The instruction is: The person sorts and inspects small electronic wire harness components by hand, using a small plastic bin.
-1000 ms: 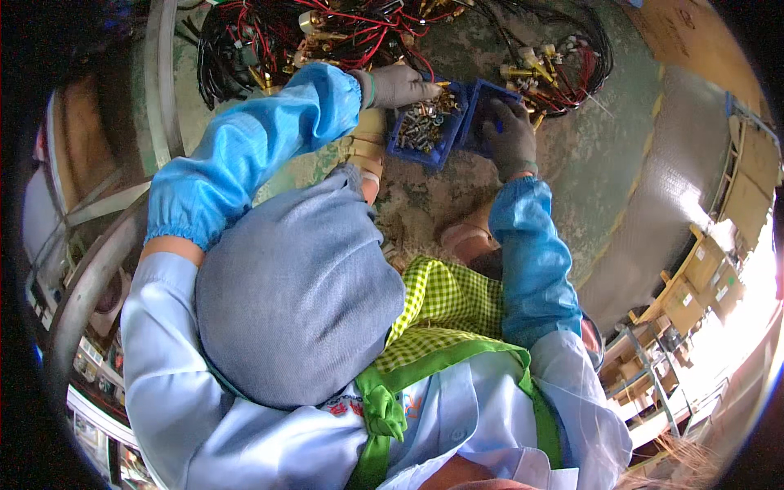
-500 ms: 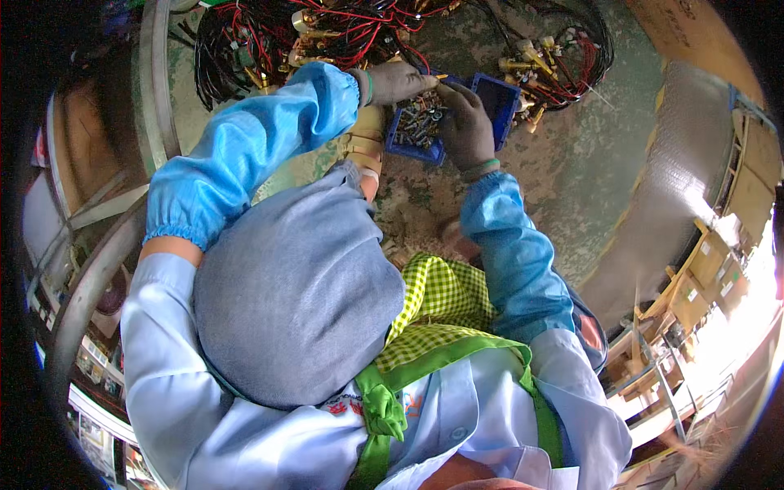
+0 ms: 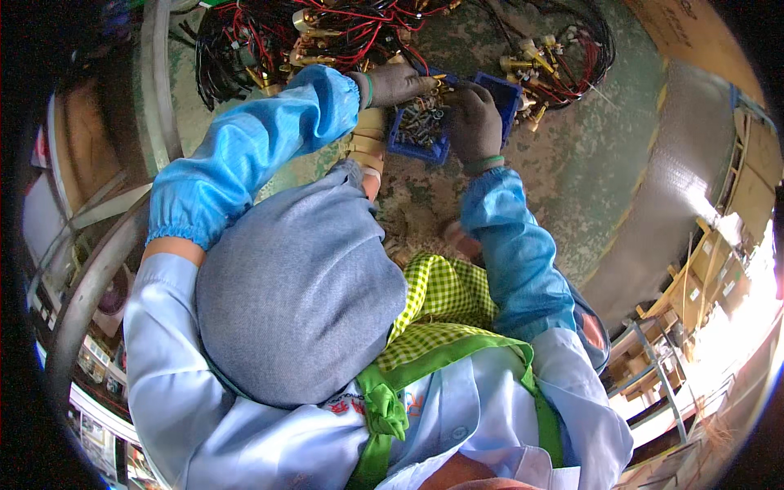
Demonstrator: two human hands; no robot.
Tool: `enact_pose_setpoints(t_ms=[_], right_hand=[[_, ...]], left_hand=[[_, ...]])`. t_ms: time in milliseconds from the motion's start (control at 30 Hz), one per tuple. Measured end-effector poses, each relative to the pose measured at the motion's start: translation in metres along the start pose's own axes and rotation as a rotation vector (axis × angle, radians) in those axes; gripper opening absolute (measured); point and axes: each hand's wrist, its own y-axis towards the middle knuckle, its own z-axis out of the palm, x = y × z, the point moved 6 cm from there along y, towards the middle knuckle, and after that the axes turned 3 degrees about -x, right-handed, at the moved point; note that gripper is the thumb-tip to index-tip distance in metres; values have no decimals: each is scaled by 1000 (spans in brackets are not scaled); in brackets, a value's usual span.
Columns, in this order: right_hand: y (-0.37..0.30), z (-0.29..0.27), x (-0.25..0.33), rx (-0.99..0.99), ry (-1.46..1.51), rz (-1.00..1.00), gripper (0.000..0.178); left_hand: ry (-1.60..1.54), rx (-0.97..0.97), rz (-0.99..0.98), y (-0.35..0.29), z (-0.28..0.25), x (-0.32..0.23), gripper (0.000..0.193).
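Note:
My left hand (image 3: 398,84), in a grey glove, points right with its fingers pinched on a small brass-coloured fitting (image 3: 440,77). A red wire runs down close to those fingertips. My right hand (image 3: 475,124), gloved in grey too, curls its fingers right beside the fitting; anything between them is hidden. Just below both hands is a blue plastic bin (image 3: 418,153) holding many small metal screws or bolts (image 3: 420,121). Partly behind my right hand stands a second, dark blue bin (image 3: 508,96).
Bundles of red and black wires (image 3: 359,33) with brass fittings lie beyond my left hand. Another coil of black cable (image 3: 608,53) with brass valves (image 3: 535,61) lies at the far right. My bent leg (image 3: 298,278) rises in front of me. A grey metal bar (image 3: 155,82) stands left.
My right hand has shifted slightly and its fingers have curled in more beside the fitting. The left hand stays almost in place with its pinch.

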Motion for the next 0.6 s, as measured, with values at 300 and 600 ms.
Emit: enact_pose_setpoints(t_ms=[300,600], right_hand=[[-9,9,-14,23,86,30,31],[-9,18,-8,93,133,114,34]], left_hand=[[-55,43,-66,-3,1,-10,49],[1,-41,-100,-2,20,14,58]])
